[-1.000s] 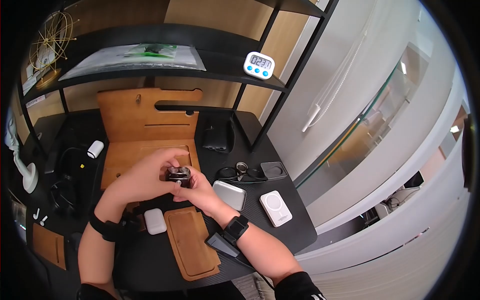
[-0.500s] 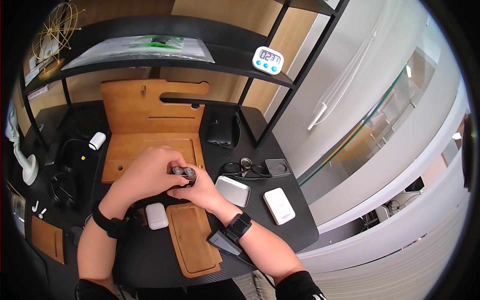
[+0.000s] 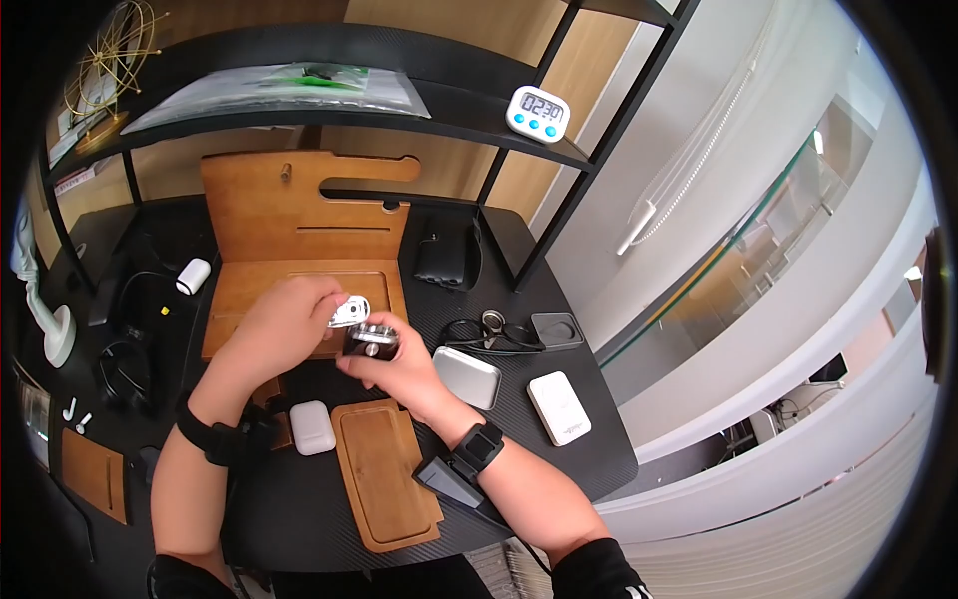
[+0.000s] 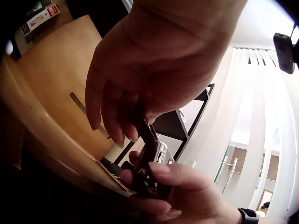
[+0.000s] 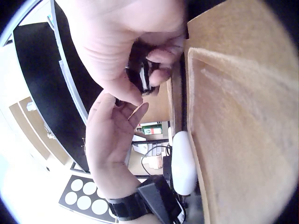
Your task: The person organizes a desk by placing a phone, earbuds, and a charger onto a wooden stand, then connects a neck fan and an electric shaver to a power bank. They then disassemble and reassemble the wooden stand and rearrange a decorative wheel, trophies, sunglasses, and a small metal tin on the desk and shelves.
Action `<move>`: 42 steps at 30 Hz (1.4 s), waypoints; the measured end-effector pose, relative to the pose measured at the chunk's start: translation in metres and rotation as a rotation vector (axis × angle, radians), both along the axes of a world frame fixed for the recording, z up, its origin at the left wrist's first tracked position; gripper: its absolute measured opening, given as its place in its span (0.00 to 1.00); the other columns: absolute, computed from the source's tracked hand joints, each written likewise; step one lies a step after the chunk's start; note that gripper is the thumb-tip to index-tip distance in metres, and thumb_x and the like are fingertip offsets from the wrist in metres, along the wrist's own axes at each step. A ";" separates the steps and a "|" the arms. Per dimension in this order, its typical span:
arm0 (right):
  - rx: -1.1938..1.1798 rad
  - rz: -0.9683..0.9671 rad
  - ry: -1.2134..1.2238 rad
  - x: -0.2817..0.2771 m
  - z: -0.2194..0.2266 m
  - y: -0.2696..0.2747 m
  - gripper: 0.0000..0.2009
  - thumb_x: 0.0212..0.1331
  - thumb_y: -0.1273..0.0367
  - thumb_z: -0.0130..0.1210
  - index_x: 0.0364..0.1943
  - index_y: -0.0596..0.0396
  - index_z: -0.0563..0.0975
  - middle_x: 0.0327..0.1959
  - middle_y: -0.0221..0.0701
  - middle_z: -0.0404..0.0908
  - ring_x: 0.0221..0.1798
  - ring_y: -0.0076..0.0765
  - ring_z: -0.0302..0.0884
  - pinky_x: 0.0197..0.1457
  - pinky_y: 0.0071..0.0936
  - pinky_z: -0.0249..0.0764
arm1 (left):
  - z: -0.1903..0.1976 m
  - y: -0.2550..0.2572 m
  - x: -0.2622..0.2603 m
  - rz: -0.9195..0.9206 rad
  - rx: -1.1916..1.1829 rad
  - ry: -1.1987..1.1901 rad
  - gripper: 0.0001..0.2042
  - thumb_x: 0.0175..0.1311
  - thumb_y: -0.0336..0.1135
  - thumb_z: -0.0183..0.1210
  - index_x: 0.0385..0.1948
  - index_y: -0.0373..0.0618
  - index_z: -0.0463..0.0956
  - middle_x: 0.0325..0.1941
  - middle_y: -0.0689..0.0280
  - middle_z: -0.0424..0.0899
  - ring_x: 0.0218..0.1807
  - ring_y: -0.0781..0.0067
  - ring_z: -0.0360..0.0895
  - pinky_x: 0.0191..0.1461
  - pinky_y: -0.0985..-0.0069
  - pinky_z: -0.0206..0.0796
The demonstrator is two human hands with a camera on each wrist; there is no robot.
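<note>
My right hand (image 3: 407,364) holds a small, dark, glossy electric shaver (image 3: 373,344) upright over the front of the wooden stand (image 3: 232,282), thumb and fingers around its body. Just above and left of it, the left hand (image 3: 284,324) pinches the shaver's silvery double-round head piece (image 3: 351,311), its underside turned toward the head camera. In the left wrist view the dark shaver body (image 4: 152,161) sits in the right hand's fingers, directly below the left fingertips. Right-hand fingers cover much of the shaver (image 5: 140,74) in the right wrist view.
A white earbuds case (image 3: 312,427) and a wooden tray (image 3: 384,479) lie in front of the hands. To the right are a metal tin lid (image 3: 467,377), a white power bank (image 3: 559,407) and a black cable bundle (image 3: 499,337). A black pouch (image 3: 447,255) stands behind.
The shaver's double-round head piece was together with the body in both hands; now the left hand has lifted it off and tilted it up and left, the right hand keeping the body.
</note>
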State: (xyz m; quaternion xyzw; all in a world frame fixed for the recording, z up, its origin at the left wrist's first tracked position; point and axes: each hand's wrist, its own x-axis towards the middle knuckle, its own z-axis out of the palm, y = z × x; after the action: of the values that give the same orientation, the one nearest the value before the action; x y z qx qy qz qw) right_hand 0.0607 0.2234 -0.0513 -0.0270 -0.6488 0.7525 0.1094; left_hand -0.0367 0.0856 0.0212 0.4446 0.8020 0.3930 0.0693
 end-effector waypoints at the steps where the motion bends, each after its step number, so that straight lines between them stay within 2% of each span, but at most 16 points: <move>1: -0.091 -0.070 -0.018 0.002 0.001 0.001 0.17 0.50 0.78 0.61 0.43 0.53 0.68 0.30 0.29 0.78 0.24 0.17 0.71 0.21 0.15 0.61 | 0.003 -0.002 0.000 0.057 -0.046 -0.054 0.10 0.63 0.33 0.50 0.30 0.36 0.75 0.22 0.57 0.78 0.27 0.64 0.77 0.33 0.71 0.66; 3: -0.230 -0.214 -0.024 0.001 0.004 0.004 0.17 0.53 0.76 0.57 0.46 0.52 0.66 0.28 0.29 0.76 0.19 0.18 0.65 0.16 0.15 0.51 | 0.005 -0.007 -0.001 0.043 -0.152 0.040 0.10 0.63 0.35 0.50 0.30 0.37 0.76 0.23 0.57 0.78 0.30 0.61 0.78 0.34 0.69 0.66; 6: -0.232 -0.408 0.011 0.001 0.012 0.012 0.19 0.55 0.75 0.53 0.50 0.52 0.62 0.36 0.36 0.78 0.20 0.21 0.68 0.17 0.15 0.59 | 0.003 -0.012 0.001 -0.020 -0.376 0.178 0.11 0.63 0.37 0.50 0.30 0.40 0.77 0.26 0.57 0.80 0.35 0.58 0.78 0.38 0.66 0.67; 10: -0.236 -0.533 -0.037 0.003 0.014 0.028 0.34 0.58 0.73 0.52 0.65 0.52 0.45 0.42 0.36 0.77 0.27 0.24 0.74 0.22 0.18 0.68 | -0.009 -0.014 0.005 -0.167 -0.650 0.350 0.11 0.61 0.38 0.53 0.29 0.43 0.80 0.29 0.55 0.81 0.38 0.53 0.78 0.40 0.62 0.69; 11: -0.258 -0.520 -0.074 0.004 0.013 0.032 0.38 0.59 0.73 0.50 0.68 0.43 0.39 0.43 0.34 0.76 0.31 0.25 0.75 0.26 0.20 0.71 | -0.012 -0.012 0.005 -0.188 -0.687 0.356 0.10 0.60 0.37 0.54 0.27 0.42 0.81 0.29 0.55 0.81 0.38 0.54 0.79 0.40 0.63 0.69; 12: -0.257 -0.520 -0.074 0.005 0.013 0.032 0.38 0.59 0.73 0.50 0.68 0.43 0.39 0.43 0.34 0.76 0.31 0.25 0.75 0.26 0.20 0.71 | -0.014 -0.012 0.005 -0.189 -0.686 0.356 0.10 0.60 0.37 0.54 0.27 0.42 0.81 0.29 0.55 0.81 0.38 0.54 0.79 0.40 0.63 0.69; 14: -0.300 -0.515 -0.085 0.007 0.013 0.031 0.39 0.61 0.75 0.48 0.69 0.33 0.38 0.42 0.32 0.73 0.33 0.26 0.76 0.30 0.23 0.74 | -0.017 -0.012 0.004 -0.212 -0.726 0.342 0.09 0.58 0.38 0.52 0.30 0.47 0.80 0.31 0.58 0.82 0.39 0.56 0.78 0.42 0.62 0.68; 15: -0.333 -0.489 -0.090 0.006 0.012 0.032 0.34 0.63 0.78 0.43 0.67 0.31 0.44 0.46 0.34 0.66 0.35 0.25 0.76 0.31 0.24 0.78 | -0.019 -0.012 0.004 -0.211 -0.725 0.342 0.09 0.58 0.38 0.52 0.30 0.47 0.80 0.31 0.58 0.82 0.39 0.56 0.78 0.42 0.62 0.68; 18: -0.366 -0.424 -0.108 0.000 0.005 0.035 0.32 0.63 0.80 0.40 0.67 0.32 0.48 0.48 0.35 0.63 0.37 0.26 0.76 0.35 0.27 0.80 | -0.023 -0.012 0.003 -0.205 -0.723 0.392 0.09 0.57 0.37 0.52 0.29 0.47 0.80 0.31 0.58 0.82 0.39 0.57 0.79 0.41 0.62 0.68; 19: -0.396 -0.439 -0.101 0.001 0.008 0.031 0.28 0.62 0.81 0.39 0.64 0.38 0.57 0.49 0.35 0.61 0.42 0.28 0.75 0.43 0.30 0.82 | -0.021 -0.012 0.004 -0.196 -0.731 0.395 0.08 0.57 0.37 0.52 0.29 0.47 0.80 0.31 0.58 0.82 0.39 0.57 0.79 0.41 0.63 0.68; 24: -0.390 -0.382 -0.084 0.001 0.006 0.033 0.22 0.59 0.82 0.41 0.59 0.54 0.66 0.44 0.34 0.66 0.46 0.29 0.72 0.51 0.30 0.79 | -0.028 -0.014 0.004 -0.158 -0.665 0.449 0.07 0.55 0.35 0.53 0.29 0.47 0.80 0.29 0.59 0.82 0.38 0.57 0.79 0.39 0.63 0.69; 27: -0.469 -0.409 -0.039 0.002 0.009 0.029 0.24 0.57 0.80 0.45 0.61 0.62 0.62 0.33 0.30 0.70 0.44 0.27 0.72 0.54 0.33 0.77 | -0.026 -0.015 0.008 -0.163 -0.613 0.480 0.04 0.52 0.31 0.56 0.27 0.45 0.78 0.27 0.58 0.80 0.36 0.55 0.78 0.38 0.62 0.68; 31: -0.517 -0.367 -0.009 0.004 0.009 0.029 0.34 0.57 0.80 0.46 0.68 0.59 0.46 0.35 0.31 0.71 0.45 0.31 0.74 0.53 0.37 0.77 | -0.024 -0.016 0.012 -0.174 -0.587 0.487 0.04 0.53 0.32 0.56 0.27 0.44 0.78 0.27 0.56 0.81 0.36 0.55 0.79 0.38 0.62 0.68; 35: -0.433 -0.370 -0.080 0.006 0.013 0.026 0.39 0.56 0.78 0.47 0.69 0.54 0.37 0.37 0.32 0.71 0.43 0.30 0.75 0.50 0.36 0.78 | -0.020 -0.014 0.015 -0.173 -0.637 0.464 0.05 0.53 0.33 0.57 0.28 0.44 0.79 0.27 0.56 0.81 0.36 0.54 0.79 0.38 0.63 0.69; 38: -0.413 -0.391 -0.108 0.004 0.009 0.030 0.38 0.58 0.79 0.47 0.70 0.51 0.39 0.38 0.34 0.70 0.44 0.35 0.75 0.50 0.39 0.78 | -0.019 -0.013 0.015 -0.176 -0.681 0.454 0.06 0.54 0.34 0.57 0.29 0.44 0.79 0.28 0.56 0.81 0.36 0.55 0.79 0.38 0.63 0.69; 42: -0.384 -0.405 -0.118 0.005 0.009 0.029 0.39 0.57 0.78 0.47 0.70 0.53 0.38 0.36 0.31 0.71 0.38 0.25 0.72 0.47 0.32 0.80 | -0.013 -0.013 0.020 -0.155 -0.723 0.456 0.07 0.55 0.36 0.57 0.30 0.44 0.79 0.28 0.56 0.81 0.36 0.56 0.80 0.37 0.63 0.69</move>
State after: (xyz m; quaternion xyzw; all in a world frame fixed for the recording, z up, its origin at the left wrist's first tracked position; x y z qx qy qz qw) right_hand 0.0653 0.2523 -0.0419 -0.2199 -0.4809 0.8218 0.2123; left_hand -0.0168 0.0725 0.0078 0.5258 0.8472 -0.0277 0.0710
